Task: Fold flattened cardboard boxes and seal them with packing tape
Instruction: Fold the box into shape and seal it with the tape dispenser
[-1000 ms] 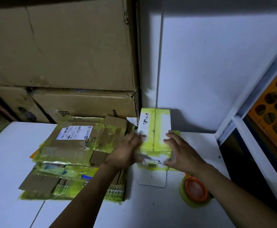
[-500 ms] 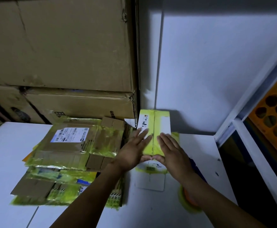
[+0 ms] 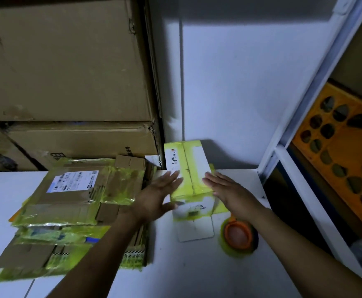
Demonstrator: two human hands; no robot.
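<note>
Left hand (image 3: 157,195) and right hand (image 3: 231,191) flat against the taped white box (image 3: 189,168).
Fingers of both hands are straight and close together, holding nothing. The box stands on the white table (image 3: 197,267) near the wall, between the stack of flattened cardboard boxes (image 3: 74,190) and the packing tape roll (image 3: 238,236).

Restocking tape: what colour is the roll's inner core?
Orange core inside the yellow-green tape roll; head view.
</note>
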